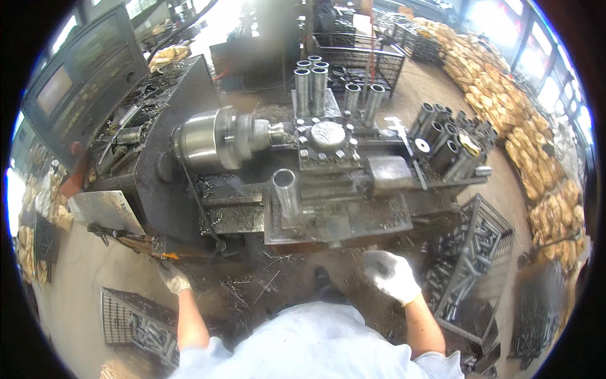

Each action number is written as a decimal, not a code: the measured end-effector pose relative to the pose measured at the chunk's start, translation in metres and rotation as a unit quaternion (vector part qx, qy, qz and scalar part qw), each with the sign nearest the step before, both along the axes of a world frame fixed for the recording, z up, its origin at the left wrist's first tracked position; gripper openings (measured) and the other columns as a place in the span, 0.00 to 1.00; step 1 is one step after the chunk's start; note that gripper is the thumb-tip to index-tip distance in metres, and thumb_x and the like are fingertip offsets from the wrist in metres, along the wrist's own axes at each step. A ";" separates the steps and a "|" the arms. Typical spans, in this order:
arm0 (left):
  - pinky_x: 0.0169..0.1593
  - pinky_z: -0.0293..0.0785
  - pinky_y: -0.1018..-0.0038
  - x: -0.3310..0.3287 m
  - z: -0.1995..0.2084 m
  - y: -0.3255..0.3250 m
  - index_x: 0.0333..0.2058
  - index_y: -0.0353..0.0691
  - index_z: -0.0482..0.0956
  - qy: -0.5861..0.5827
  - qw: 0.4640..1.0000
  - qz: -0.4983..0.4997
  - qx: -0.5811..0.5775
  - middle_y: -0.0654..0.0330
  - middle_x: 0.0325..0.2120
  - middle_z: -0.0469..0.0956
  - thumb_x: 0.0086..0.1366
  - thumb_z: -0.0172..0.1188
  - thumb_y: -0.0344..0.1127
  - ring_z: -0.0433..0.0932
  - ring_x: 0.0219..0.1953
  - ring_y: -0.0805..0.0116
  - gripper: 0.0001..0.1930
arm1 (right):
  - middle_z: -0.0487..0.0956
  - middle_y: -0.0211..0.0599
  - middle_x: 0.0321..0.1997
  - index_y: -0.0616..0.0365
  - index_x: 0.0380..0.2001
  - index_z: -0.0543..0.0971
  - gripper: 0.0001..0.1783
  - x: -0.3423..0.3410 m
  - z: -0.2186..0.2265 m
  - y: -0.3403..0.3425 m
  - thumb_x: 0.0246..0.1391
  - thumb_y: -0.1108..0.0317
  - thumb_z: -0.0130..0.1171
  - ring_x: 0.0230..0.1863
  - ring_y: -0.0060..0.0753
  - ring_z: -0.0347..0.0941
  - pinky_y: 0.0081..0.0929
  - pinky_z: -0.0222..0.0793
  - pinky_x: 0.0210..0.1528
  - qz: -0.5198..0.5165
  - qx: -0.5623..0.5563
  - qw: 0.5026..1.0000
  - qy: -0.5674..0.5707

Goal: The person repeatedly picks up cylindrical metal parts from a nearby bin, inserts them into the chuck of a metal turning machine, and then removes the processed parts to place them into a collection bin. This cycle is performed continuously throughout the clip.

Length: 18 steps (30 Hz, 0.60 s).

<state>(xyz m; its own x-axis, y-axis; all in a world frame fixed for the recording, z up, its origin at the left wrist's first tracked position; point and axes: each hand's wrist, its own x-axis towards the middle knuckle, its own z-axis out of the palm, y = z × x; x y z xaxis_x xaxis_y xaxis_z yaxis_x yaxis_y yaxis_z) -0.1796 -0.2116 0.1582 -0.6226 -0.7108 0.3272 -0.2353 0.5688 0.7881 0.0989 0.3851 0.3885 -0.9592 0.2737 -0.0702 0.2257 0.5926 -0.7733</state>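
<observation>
Stands up close to a dark, oil-stained metal lathe [148,170], in a pale blue shirt [309,344]. Has the left hand [175,279], in a stained off-white glove, low down, just below a dark metal bar with an orange end [169,256]. Cannot tell touch from gap there, nor the state of that grip: too small and blurred.

And over to the right! Holds the right hand [392,276], in a whiter, dark-smudged glove, out over the floor, near a flat grey metal plate [391,215]. Shows bent fingers, but cannot tell that grip's state either.

Look at the plate: carries a shiny, open-topped steel tube [288,199], upright near the left end, well apart from both hands. Gleams behind, to the left, with a big round steel chuck [211,140]; bears, further right, a pale round disc [328,134] atop the tool block. Bristles beyond with a cluster of upright steel tubes [319,82]. Includes, down by the right forearm, a dark mesh basket [499,268] of metal pieces.
</observation>
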 end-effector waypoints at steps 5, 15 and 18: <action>0.41 0.75 0.64 0.006 0.025 -0.023 0.40 0.53 0.85 0.019 0.742 -0.127 0.658 0.67 0.30 0.83 0.76 0.54 0.60 0.77 0.31 0.67 0.20 | 0.88 0.50 0.46 0.57 0.51 0.86 0.20 -0.143 0.066 0.045 0.54 0.66 0.71 0.48 0.51 0.87 0.40 0.83 0.51 0.209 0.058 0.950 0.226; 0.39 0.77 0.51 0.146 -0.143 0.132 0.31 0.44 0.81 -0.199 0.786 -0.029 0.585 0.58 0.26 0.82 0.69 0.61 0.49 0.79 0.30 0.55 0.15 | 0.87 0.51 0.45 0.63 0.58 0.82 0.39 -0.480 0.069 0.026 0.54 0.41 0.71 0.44 0.49 0.84 0.39 0.79 0.50 0.334 0.167 0.899 -0.230; 0.43 0.77 0.48 0.202 -0.168 0.142 0.38 0.44 0.85 -0.245 0.675 0.062 0.693 0.52 0.28 0.80 0.71 0.58 0.46 0.81 0.35 0.50 0.14 | 0.89 0.44 0.42 0.48 0.45 0.91 0.13 -0.510 0.033 0.017 0.56 0.63 0.71 0.45 0.42 0.85 0.38 0.80 0.48 0.443 0.281 0.831 -0.185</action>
<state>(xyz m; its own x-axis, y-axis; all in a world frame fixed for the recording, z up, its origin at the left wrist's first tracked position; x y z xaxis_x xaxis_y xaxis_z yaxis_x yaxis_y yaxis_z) 0.0225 -0.0694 -0.0097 -0.3220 -0.1796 -0.9295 -0.6387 -0.6835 0.3534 -0.4115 0.4020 0.4215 -0.7433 -0.4383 -0.5053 -0.3304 0.8974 -0.2925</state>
